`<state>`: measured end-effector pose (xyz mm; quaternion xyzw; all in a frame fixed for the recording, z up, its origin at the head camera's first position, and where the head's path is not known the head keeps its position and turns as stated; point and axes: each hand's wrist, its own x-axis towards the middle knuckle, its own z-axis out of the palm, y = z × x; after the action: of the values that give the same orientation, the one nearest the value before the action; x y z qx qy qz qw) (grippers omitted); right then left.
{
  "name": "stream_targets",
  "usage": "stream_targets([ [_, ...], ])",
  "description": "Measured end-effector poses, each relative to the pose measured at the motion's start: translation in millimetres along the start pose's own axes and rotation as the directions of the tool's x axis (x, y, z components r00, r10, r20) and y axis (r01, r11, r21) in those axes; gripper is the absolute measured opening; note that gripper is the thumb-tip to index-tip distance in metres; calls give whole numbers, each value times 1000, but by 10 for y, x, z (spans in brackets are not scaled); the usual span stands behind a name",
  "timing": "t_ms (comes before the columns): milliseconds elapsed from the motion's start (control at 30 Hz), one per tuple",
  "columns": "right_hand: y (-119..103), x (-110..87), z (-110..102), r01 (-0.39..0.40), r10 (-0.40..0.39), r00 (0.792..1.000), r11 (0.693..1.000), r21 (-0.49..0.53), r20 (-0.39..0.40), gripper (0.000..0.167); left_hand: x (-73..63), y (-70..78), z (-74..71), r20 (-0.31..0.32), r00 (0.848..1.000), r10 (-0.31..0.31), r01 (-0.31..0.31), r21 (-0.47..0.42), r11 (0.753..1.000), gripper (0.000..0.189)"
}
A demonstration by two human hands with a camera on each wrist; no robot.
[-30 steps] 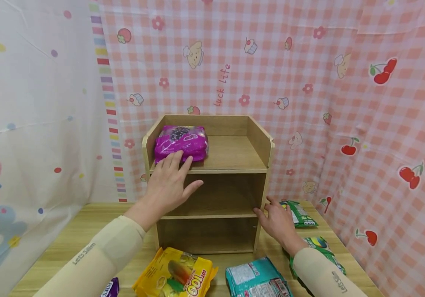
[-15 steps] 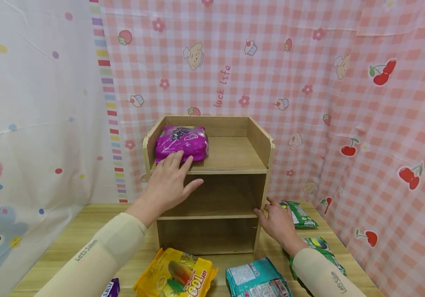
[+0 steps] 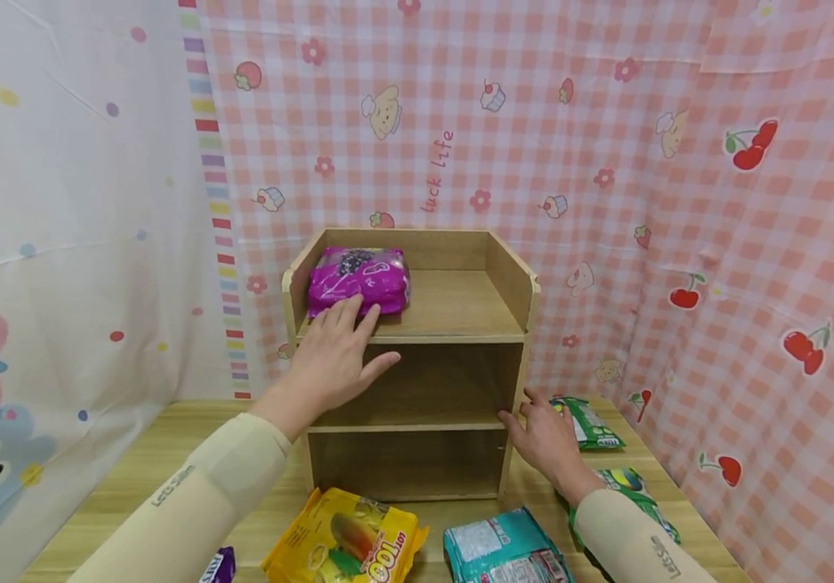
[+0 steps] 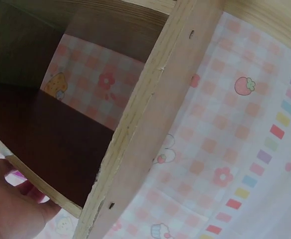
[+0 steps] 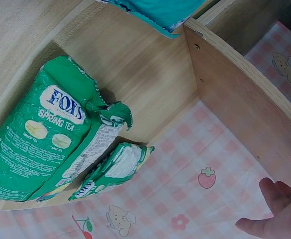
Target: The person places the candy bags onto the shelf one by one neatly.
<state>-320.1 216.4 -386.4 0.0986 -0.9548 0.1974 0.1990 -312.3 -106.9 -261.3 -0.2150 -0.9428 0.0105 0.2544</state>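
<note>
A purple candy bag [image 3: 359, 279] with a dark berry picture lies at the left end of the top level of a small wooden shelf [image 3: 453, 304]. My left hand [image 3: 333, 360] reaches across the shelf front, its straight fingertips against the bag's near edge and its thumb spread out to the right. In the left wrist view, that hand [image 4: 16, 201] shows beside the top board's edge. My right hand [image 3: 544, 433] touches the shelf's right side panel low down, thumb at the front edge and fingers along the outside. In the right wrist view, its fingers [image 5: 272, 191] look slightly bent.
On the table [image 3: 147, 453] in front of the shelf lie a yellow candy bag [image 3: 347, 534] and a teal bag [image 3: 504, 546]. A purple packet [image 3: 220, 565] shows at the bottom edge. Green bags [image 3: 588, 423] lie right of the shelf. Printed curtains [image 3: 424, 113] stand behind and beside it.
</note>
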Motion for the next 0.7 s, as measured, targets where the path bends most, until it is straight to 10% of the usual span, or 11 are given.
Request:
stream_targets([
  [400,8,-6,8,1,-1,1000,1000,-2,-2,44,-52,-37,-15,-123,992,24,-21,22,1000,76],
  [700,18,5,10,6,-6,1000,1000,-5,-4,44,-158,-167,-47,-320,944,86,-83,23,996,61],
])
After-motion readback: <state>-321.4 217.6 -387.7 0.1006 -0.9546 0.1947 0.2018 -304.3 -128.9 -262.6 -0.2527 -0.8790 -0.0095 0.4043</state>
